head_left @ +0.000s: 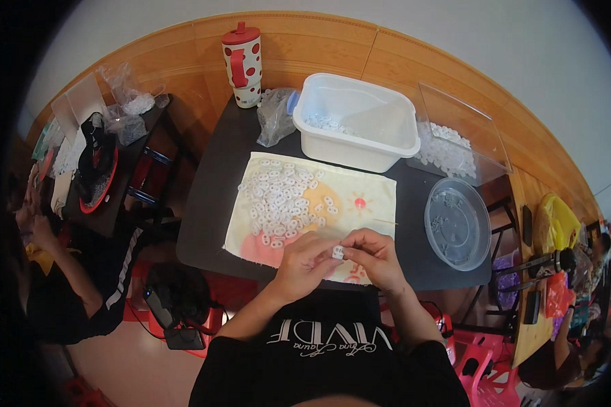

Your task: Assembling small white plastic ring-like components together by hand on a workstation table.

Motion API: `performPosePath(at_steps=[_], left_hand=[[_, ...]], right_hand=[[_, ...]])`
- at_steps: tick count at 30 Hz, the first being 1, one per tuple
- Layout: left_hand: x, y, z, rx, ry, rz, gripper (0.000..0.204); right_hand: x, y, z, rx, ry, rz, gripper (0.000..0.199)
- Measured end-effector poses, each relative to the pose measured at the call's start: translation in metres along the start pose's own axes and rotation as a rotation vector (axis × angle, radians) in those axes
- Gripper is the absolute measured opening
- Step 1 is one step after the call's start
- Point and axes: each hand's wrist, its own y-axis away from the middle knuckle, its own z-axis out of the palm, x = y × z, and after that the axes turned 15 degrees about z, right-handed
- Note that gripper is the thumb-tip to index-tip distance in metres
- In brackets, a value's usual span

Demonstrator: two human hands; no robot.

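Note:
In front of my body, my left hand (304, 266) and my right hand (375, 260) meet over the near edge of a cream towel (366, 182). Between their fingertips is a small white plastic piece (337, 252) with dark openings in it. Both hands pinch it, left fingers on one side and right thumb and forefinger on the other. A spread-out pile of similar white two-holed pieces (275, 203) lies on the towel's left half, beyond my left hand. A thin pale stick (385, 221) rests on the towel's right side.
Behind the towel stands a white tub (360, 152) with small pieces inside. To its right are a clear box (448, 152) of white parts and a round clear tray (457, 254) with small dark bits. A spotted tumbler (243, 68) and plastic bag (275, 117) stand back left. Other people sit on both sides.

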Motion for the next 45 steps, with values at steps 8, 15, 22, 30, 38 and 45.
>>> performPosePath(at_steps=[8,15,22,30,38,45], left_hand=[[0.001,0.003,-0.002,0.003,0.143,-0.094,0.037],[0.006,-0.001,-0.003,0.017,0.177,-0.109,0.032],[0.003,0.003,-0.005,0.008,0.153,-0.090,0.028],[0.005,0.001,-0.006,0.007,0.122,-0.077,0.028],[-0.012,0.010,-0.008,-0.087,-0.046,-0.035,0.030],[-0.019,0.016,-0.008,-0.222,-0.353,0.103,0.030]], right_hand=[[0.000,-0.002,-0.005,-0.094,-0.271,0.131,0.013],[-0.002,-0.001,-0.005,-0.163,-0.401,0.214,0.011],[0.000,-0.001,-0.004,-0.197,-0.451,0.243,0.010],[-0.002,-0.001,-0.001,-0.203,-0.455,0.237,0.010],[0.003,-0.002,0.010,0.147,0.511,-0.242,0.009],[0.010,-0.004,0.012,0.195,1.220,-0.686,0.024]])
